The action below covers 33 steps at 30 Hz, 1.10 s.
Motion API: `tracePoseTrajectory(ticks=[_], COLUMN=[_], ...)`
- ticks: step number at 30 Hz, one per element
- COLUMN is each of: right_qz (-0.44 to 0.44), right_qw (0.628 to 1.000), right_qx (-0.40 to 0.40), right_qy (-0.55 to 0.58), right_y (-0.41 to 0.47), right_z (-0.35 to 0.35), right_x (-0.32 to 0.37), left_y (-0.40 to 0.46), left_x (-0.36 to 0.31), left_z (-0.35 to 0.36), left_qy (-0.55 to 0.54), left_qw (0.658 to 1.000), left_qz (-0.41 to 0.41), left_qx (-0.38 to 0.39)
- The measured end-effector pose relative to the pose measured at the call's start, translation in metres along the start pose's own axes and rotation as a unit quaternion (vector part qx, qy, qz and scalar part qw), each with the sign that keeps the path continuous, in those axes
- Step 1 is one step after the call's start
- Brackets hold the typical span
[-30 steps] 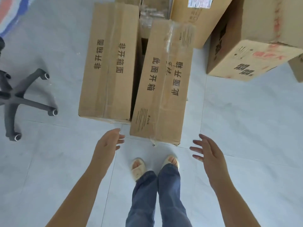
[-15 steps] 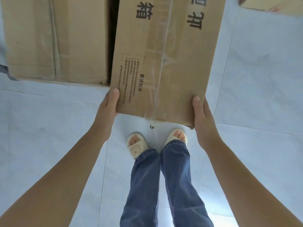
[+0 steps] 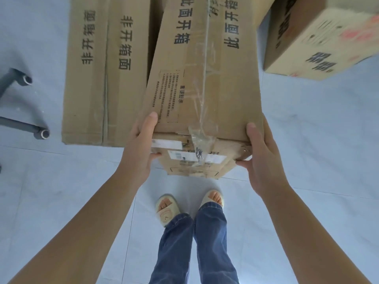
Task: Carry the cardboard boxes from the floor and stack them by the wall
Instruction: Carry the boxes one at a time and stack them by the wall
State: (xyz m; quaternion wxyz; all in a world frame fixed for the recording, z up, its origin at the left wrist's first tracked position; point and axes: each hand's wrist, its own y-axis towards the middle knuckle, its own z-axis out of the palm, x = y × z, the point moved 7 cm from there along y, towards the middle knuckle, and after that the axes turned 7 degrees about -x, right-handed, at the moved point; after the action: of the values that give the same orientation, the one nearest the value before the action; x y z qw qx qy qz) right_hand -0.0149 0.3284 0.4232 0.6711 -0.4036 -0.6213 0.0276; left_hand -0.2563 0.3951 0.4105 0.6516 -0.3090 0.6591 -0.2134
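We hold the long box (image 3: 201, 83) in the middle of the frame. Our left hand (image 3: 141, 148) and right hand (image 3: 260, 158) curl tight around its near corners, thumbs on top. Another box (image 3: 106, 74) lies flat at its left.

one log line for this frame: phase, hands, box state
phase: lifting | left hand: grips near-left corner of long taped box | right hand: grips near-right corner | box: near end raised, tilted
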Motion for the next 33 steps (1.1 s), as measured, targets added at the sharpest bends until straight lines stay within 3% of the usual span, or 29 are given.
tracePoseTrajectory(ticks=[8, 15, 22, 33], right_qz=[-0.057, -0.131, -0.22, -0.307], right_qw=[0.998, 0.99, 0.975, 0.939], right_qx=[-0.014, -0.03, 0.001, 0.136], right_qy=[-0.03, -0.048, -0.036, -0.074], right_y=[-0.046, -0.119, -0.194, -0.262], right_z=[-0.016, -0.033, -0.014, 0.04], right_x=[0.103, 0.184, 0.283, 0.401], left_y=[-0.069, -0.141, -0.217, -0.3], left_x=[-0.055, -0.125, -0.218, -0.288], left_z=[0.008, 0.002, -0.025, -0.082], left_qy=[-0.021, -0.063, -0.111, -0.228], left_qw=[0.999, 0.998, 0.987, 0.949], left_qz=[-0.035, 0.017, 0.107, 0.212], left_qx=[-0.026, 0.003, 0.054, -0.051])
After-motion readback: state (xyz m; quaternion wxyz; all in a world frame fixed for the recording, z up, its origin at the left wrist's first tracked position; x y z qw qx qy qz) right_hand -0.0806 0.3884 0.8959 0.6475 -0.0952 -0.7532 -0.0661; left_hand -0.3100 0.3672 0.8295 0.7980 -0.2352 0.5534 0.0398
